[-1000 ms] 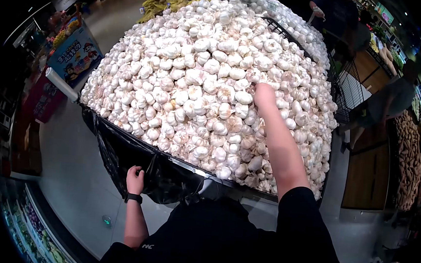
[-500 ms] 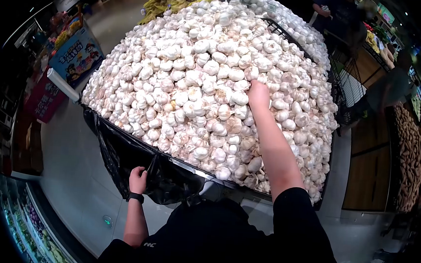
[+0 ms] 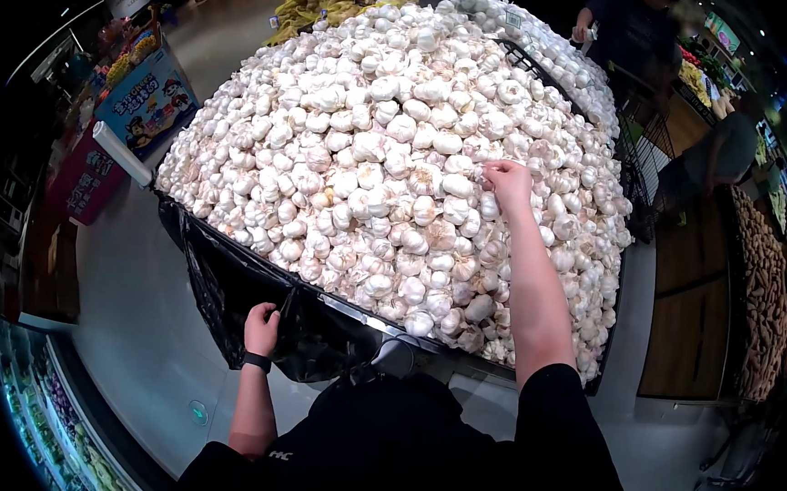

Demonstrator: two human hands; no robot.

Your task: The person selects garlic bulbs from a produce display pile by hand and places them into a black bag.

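- At the lower left, produce is held on a lit shelf.
- Further up, a white roll is set at a slant beside the left corner of the garlic heap, with a blue printed box seen behind it.
- Black plastic is draped in folds below the front edge of the stand.
- The left hand is held just by these folds, its fingers curled; whether any plastic is caught in its grip cannot be told. A dark band is worn on the wrist.
- In the middle, loose white garlic bulbs are piled high, edged by a black rim.
- The right hand is extended over the right half of the pile, thumb and fingers drawn nearly together at the bulbs; whether anything is pinched there cannot be told.
- At the far right, brown roots are heaped in a wood-fronted stand.
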